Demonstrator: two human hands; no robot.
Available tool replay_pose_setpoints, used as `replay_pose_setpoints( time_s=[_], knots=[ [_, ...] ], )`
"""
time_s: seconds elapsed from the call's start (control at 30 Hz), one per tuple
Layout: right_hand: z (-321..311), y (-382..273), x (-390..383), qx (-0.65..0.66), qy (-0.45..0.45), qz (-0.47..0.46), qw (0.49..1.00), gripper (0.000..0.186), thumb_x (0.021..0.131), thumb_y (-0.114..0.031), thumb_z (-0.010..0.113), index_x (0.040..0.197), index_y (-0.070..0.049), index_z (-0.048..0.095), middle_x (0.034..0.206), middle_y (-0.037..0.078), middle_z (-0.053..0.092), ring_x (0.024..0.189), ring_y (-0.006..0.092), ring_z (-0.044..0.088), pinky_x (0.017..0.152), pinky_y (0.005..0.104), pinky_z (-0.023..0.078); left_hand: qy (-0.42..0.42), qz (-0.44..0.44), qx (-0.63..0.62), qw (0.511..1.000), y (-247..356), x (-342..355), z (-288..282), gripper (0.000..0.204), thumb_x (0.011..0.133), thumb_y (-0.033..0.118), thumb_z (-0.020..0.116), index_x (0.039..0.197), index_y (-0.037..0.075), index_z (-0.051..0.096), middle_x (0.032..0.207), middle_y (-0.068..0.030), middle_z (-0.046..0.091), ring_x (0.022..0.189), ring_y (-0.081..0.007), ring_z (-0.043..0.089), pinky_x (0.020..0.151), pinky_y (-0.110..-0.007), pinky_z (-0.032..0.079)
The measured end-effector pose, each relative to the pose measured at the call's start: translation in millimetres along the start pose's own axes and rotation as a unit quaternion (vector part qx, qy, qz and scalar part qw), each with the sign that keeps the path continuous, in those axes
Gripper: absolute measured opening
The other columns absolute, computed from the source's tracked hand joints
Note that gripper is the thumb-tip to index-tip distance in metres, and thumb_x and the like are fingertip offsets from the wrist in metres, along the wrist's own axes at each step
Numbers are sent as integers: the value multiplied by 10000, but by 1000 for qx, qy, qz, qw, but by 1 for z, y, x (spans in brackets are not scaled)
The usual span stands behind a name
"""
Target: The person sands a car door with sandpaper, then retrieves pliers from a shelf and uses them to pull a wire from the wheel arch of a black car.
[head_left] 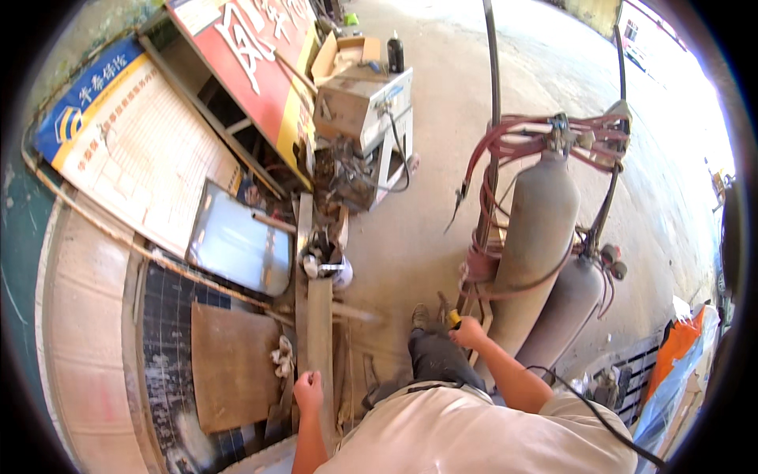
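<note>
Plank [320, 332]: a long, narrow wooden board lying flat on the cluttered floor in front of the person, its long axis running straight away from them, the far end pointing toward a white helmet-like object [332, 268] and a pile of scrap metal [343, 178]. The left hand [308, 391] is clenched on the near end of the plank. A flat brown board [233, 363] lies just beside the plank on its left, with a pair of crumpled gloves [282, 357] between them at the edge. The right hand [467, 332] is closed around a small tool with a yellow handle [454, 317], held near the person's dark-trousered knee [434, 355]. Close on the right stand two grey gas cylinders [541, 229] wrapped in red hoses [505, 134], leaving little room on that side. Bare concrete floor [418, 237] lies open ahead between the plank and the cylinders, wider farther off. Signboards [142, 142] lean along the left.
</note>
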State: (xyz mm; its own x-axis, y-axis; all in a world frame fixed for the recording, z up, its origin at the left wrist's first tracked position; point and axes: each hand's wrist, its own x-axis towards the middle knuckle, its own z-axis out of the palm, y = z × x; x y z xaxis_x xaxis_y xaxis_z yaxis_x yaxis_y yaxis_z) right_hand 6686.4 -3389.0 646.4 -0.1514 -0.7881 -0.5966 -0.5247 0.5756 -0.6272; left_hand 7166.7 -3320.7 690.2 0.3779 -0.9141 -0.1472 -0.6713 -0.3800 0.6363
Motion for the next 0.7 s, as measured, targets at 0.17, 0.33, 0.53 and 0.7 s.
replay_pose_setpoints(
  time_s=[0.17, 0.33, 0.53, 0.7],
  knots=[
    [9, -57, 132, -50, 1, -85, 995, 283, 793, -260, 726, 860, 14, 703, 758, 187, 708, 695, 324, 711, 668, 435, 554, 14, -22, 16, 1000, 70, 81, 23, 312, 911, 260, 694, 884, -50, 673, 784, -184, 683, 727, -313, 660, 685, -411, 506],
    [-14, -104, 246, -94, 19, -111, 989, 292, 786, -260, 703, 826, 29, 701, 731, 206, 704, 697, 367, 709, 676, 461, 559, -17, -43, -13, 999, 167, 169, 55, 315, 903, 274, 704, 883, -39, 681, 744, -166, 676, 683, -254, 636, 673, -393, 497],
    [-49, -188, 324, -159, -40, -95, 982, 280, 819, -201, 638, 907, 58, 700, 915, 271, 706, 891, 432, 691, 781, 486, 558, -16, -2, -81, 997, 275, 260, 83, 330, 960, 300, 655, 919, -27, 665, 722, -118, 648, 657, -199, 601, 642, -368, 474],
    [-72, -228, 409, -51, -158, 9, 986, 233, 830, -117, 587, 844, 97, 679, 804, 233, 716, 661, 320, 731, 612, 417, 589, -60, -64, -210, 974, 299, 339, 130, 306, 1008, 261, 588, 883, -6, 670, 649, -23, 546, 586, -113, 497, 551, -319, 386]
  ],
)
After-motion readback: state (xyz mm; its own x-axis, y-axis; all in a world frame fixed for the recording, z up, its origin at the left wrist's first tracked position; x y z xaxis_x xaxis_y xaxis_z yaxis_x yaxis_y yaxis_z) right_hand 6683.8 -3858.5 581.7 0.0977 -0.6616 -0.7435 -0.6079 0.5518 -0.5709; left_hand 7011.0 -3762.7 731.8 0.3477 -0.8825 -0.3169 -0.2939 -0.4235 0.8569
